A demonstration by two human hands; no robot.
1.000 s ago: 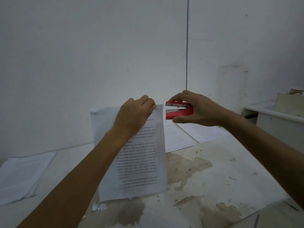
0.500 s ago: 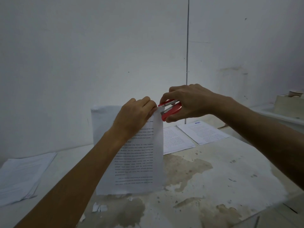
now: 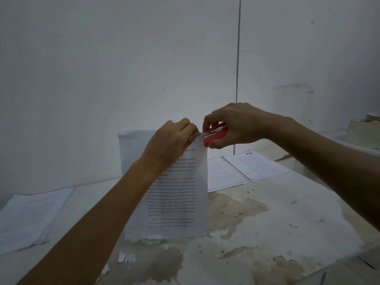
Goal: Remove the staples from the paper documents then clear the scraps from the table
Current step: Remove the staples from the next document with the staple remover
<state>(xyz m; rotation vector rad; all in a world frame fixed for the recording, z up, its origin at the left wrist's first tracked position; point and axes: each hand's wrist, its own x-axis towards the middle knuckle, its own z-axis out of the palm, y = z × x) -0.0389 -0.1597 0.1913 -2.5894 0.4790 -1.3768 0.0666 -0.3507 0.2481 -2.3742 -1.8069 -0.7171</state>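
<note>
The small plastic stapler is bright red. The held paper sheet is white (black print lines), above a brown-stained whitish tabletop.

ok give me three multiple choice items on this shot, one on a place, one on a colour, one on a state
1. Where does the untidy stack of white papers lie?
A. at the table's left edge
B. under the right hand
C. on the floor

2. What colour is the small plastic staple remover?
A. blue
B. red
C. black

3. How is the printed white paper document held?
A. flat on the table
B. rolled into a tube
C. upright, pinched at its top corner

Answers:
1. A, the stack sits far left on the stained white table.
2. B, its body shows red in the right hand.
3. C, the left hand pinches the top corner and the sheet hangs down to the table, with the remover's metal tip at that corner.
</note>
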